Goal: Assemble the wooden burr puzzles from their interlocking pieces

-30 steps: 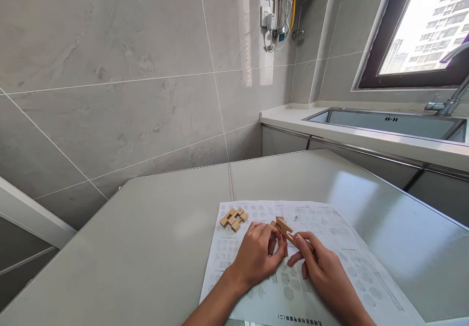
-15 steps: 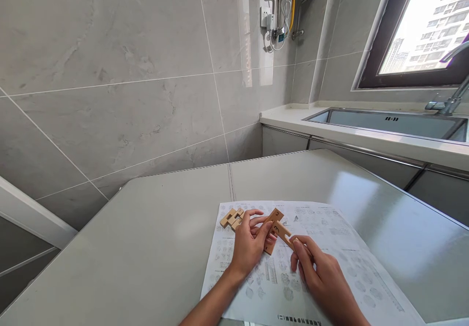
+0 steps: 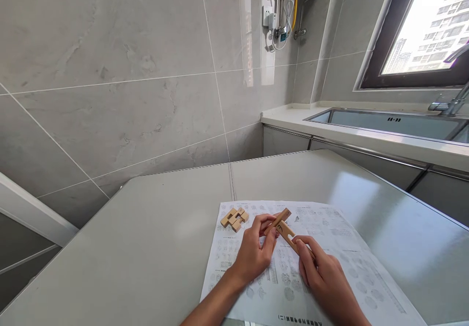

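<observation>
My left hand (image 3: 258, 248) is closed round a wooden puzzle piece (image 3: 281, 217), whose upper end sticks out past the fingers. In my right hand (image 3: 317, 265) is a second wooden puzzle piece (image 3: 286, 231), a notched stick with a dark number on it. The two pieces meet at an angle above the printed sheet (image 3: 351, 233); whether they interlock I cannot tell. Left of my left hand, several more wooden puzzle pieces (image 3: 234, 218) lie grouped on the sheet. My fingers cover parts of both held pieces.
The sheet, printed with small diagrams, lies on a pale table (image 3: 146, 248). Behind the table is a grey tiled wall (image 3: 128, 48). A counter with a sink (image 3: 384, 121) and faucet (image 3: 450, 104) runs along the right, below a window (image 3: 421, 33).
The piece in my left hand has turned and now shows a narrower side. My left hand has shifted slightly right, uncovering the grouped pieces. My right hand keeps its piece.
</observation>
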{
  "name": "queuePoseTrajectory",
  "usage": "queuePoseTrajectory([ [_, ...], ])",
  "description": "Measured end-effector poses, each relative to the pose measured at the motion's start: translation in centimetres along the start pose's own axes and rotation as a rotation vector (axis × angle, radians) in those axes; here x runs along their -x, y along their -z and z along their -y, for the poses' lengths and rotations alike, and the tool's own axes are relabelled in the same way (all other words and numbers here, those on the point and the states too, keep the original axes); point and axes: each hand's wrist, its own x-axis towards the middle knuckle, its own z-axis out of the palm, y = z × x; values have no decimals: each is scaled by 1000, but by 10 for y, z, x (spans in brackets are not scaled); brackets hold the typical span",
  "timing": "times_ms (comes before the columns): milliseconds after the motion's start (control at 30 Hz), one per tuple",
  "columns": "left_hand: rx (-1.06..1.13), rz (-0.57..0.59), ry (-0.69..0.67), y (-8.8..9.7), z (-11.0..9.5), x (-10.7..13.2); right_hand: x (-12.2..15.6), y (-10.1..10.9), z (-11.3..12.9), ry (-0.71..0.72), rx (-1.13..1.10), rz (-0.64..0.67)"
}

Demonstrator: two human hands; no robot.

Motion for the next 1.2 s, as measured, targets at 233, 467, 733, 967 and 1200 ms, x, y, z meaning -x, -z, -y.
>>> queuePoseTrajectory([
  [233, -106, 21, -12, -1, 6, 3, 0, 0, 5, -34, -46, -4],
  [467, -61, 56, -68, 0, 5, 3, 0, -1, 5, -43, -48, -30],
  [733, -60, 182, -142, 2, 3, 3, 0, 6, 7, -94, -91, 33],
  [967, -93, 207, -166, 2, 3, 4, 0, 4, 10, -93, -100, -12],
  [1200, -127, 221, -195, 3, 1, 3, -4, 6, 2, -104, -58, 41],
])
